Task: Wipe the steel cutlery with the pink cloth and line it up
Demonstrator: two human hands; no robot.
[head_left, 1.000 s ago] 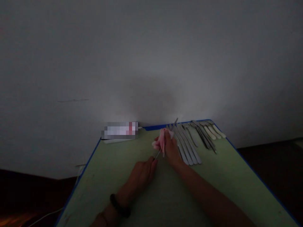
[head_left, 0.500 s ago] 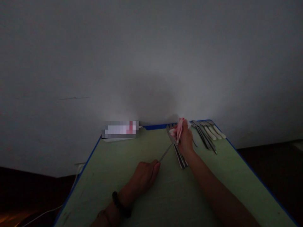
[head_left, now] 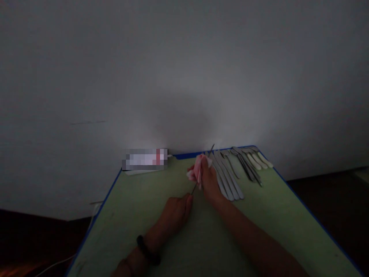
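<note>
In the middle of the head view my left hand (head_left: pixel 177 211) is closed around the handle end of a slim metal table knife (head_left: pixel 212 148). Its far tip sticks out past a crumpled pink-and-white cloth (head_left: pixel 198 169). My right hand (head_left: pixel 210 181) is closed on that cloth, which wraps the knife's middle and hides it. Just right of the right hand, several silver table knives (head_left: pixel 230 182) lie side by side, partly covered by the hand.
A small fork (head_left: pixel 232 165) lies right of the knives. Beyond it are dark-handled cutlery (head_left: pixel 248 167) and several white-handled forks (head_left: pixel 256 159). A pixelated box (head_left: pixel 145 159) stands at the table's back left, against the wall (head_left: pixel 184 77). Blue edging (head_left: pixel 302 206) borders the green tabletop (head_left: pixel 144 192).
My right hand and the cloth have slid left and nearer along the knife, so its far tip now shows. More of the knives on the table are uncovered. My left hand has barely moved.
</note>
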